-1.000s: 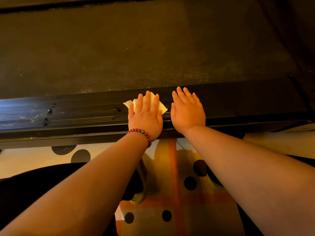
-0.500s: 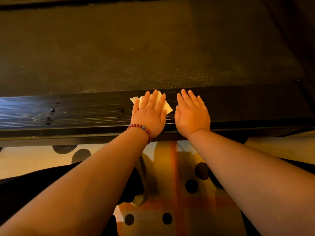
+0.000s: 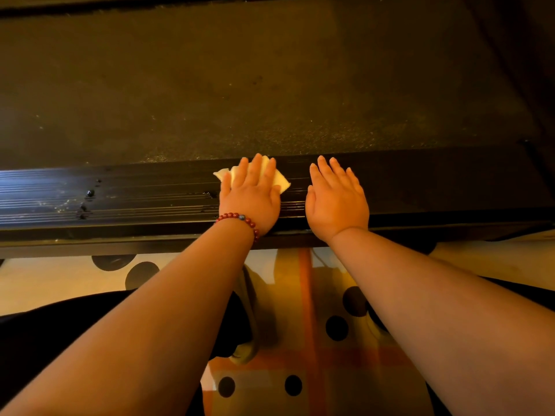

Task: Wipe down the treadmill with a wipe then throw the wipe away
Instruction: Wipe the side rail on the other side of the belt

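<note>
The treadmill fills the upper half of the view, with its dark belt (image 3: 270, 85) beyond a black ribbed side rail (image 3: 120, 199). My left hand (image 3: 250, 196), with a red bead bracelet at the wrist, presses flat with straight fingers on a folded white wipe (image 3: 282, 181) on the rail. The wipe's corners stick out on both sides of the fingers. My right hand (image 3: 336, 199) rests flat on the rail just right of it, fingers straight, holding nothing.
Wet drops and streaks (image 3: 87, 196) lie on the left part of the rail. Below the rail is a light floor mat with black dots and an orange stripe (image 3: 306, 310). My dark-clothed legs (image 3: 60, 325) are at the bottom left.
Both hands, with the wipe under the left one, have slid a short way to the right along the rail and slightly up toward the belt.
</note>
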Demonstrator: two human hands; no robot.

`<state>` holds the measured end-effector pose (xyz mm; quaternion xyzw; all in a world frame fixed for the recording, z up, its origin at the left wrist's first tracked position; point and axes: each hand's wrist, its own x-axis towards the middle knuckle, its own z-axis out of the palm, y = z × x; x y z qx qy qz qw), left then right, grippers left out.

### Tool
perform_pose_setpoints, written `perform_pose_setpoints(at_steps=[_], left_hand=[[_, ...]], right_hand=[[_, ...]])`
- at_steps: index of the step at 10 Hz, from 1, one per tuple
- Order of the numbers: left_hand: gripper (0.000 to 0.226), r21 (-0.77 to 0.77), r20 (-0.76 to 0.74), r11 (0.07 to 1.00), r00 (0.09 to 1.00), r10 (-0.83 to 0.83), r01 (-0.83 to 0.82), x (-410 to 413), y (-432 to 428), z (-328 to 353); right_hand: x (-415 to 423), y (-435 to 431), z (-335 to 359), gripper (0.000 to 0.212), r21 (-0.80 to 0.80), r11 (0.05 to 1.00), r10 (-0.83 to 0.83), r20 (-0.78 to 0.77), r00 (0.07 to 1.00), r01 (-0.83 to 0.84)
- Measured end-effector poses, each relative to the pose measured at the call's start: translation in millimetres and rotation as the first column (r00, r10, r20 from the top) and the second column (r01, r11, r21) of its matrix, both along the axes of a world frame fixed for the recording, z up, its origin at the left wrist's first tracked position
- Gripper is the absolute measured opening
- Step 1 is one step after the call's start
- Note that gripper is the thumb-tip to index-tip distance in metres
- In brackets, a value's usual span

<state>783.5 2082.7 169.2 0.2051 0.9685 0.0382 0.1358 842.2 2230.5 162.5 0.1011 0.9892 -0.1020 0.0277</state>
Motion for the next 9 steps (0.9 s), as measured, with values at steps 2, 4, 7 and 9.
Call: perform_pose_setpoints(at_steps=[2, 4, 7, 9], left_hand=[[0.057, -0.024, -0.027, 0.999, 0.999, -0.046, 0.046, 30, 5, 0], [0.056, -0.014, -0.048, 1.0, 0.999, 0.013, -0.014, 20, -19, -2], [0.056, 0.005, -0.083, 0.999, 0.995, -0.049, 0.049, 46, -8, -5], [0.055, 0.047, -0.052, 0.987, 0.986, 0.156, -0.154, 42, -16, -4]], right_hand=[[1, 0, 1, 0.051, 0.006, 1.0, 0.001, -0.006, 1.0, -0.001], [1, -1, 1, 0.051, 0.015, 1.0, 0.0, 0.003, 1.0, 0.0], [2, -2, 3, 0.051, 0.036, 0.999, -0.005, 0.008, 1.0, 0.004], [2, -2, 3, 0.051, 0.038, 0.999, -0.008, 0.013, 1.0, 0.007]])
